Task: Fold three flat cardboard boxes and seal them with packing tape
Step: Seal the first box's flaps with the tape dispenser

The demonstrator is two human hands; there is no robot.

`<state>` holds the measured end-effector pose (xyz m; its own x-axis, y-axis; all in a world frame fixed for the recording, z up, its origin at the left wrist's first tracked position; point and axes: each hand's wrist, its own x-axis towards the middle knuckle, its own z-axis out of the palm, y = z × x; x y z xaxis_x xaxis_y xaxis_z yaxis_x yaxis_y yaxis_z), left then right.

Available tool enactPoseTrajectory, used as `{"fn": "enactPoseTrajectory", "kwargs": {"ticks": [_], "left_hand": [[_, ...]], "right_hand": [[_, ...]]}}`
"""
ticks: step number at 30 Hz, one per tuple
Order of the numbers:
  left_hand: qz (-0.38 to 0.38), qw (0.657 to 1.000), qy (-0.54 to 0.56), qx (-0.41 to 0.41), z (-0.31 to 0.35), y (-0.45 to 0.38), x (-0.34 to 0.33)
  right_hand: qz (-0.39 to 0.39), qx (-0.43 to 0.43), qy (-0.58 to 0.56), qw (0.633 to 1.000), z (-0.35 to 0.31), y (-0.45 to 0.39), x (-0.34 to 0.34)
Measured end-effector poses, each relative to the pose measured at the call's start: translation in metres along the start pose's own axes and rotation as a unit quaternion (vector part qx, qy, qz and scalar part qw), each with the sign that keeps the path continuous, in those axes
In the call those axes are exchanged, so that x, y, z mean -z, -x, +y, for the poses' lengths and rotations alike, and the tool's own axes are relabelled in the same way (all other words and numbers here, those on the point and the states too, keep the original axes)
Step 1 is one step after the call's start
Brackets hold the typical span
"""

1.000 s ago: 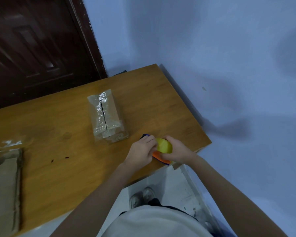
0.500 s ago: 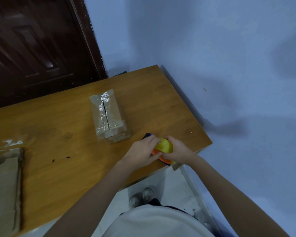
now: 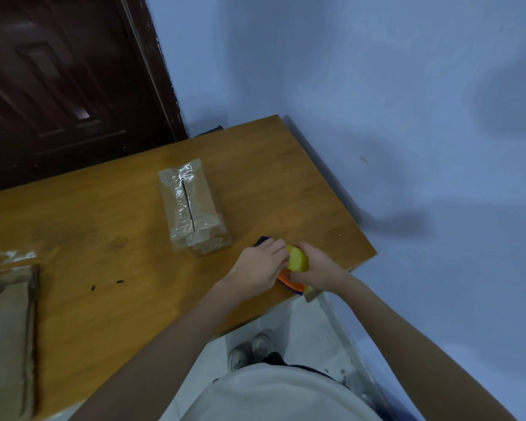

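Wooden tabletop point(image 3: 104, 299) is set against a pale blue wall, with a dark door at eleven o'clock. At nine o'clock, flat cardboard point(image 3: 5, 344) lies at the table's edge, not yet folded. Near centre, a folded box point(image 3: 193, 206) is seen taped along its seam, shiny film wrapped over its top. At four o'clock from it, the left hand point(image 3: 255, 268) is curled over the tape dispenser point(image 3: 296, 264), fingers pinching at the yellow roll; the right hand point(image 3: 315, 270) is wrapped round the dispenser from the far side, and it is held down at the table's near corner. The tape's free end is probably being sought, so the roll should be steadied while the end is picked loose cleanly, without tearing. Against the earlier frames little is changed: the yellow roll is tipped slightly rightward and the left fingers are shifted along it.
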<state>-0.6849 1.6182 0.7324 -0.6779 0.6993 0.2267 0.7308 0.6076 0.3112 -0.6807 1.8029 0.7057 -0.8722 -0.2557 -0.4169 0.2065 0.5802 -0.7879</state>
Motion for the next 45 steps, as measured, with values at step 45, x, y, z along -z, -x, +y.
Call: {"fn": "enactPoseTrajectory", "kwargs": {"ticks": [45], "left_hand": [[-0.029, 0.893, 0.289, 0.344, -0.004, -0.020, -0.027]], "right_hand": [[0.068, -0.014, 0.017, 0.997, 0.002, 0.016, -0.017]]}}
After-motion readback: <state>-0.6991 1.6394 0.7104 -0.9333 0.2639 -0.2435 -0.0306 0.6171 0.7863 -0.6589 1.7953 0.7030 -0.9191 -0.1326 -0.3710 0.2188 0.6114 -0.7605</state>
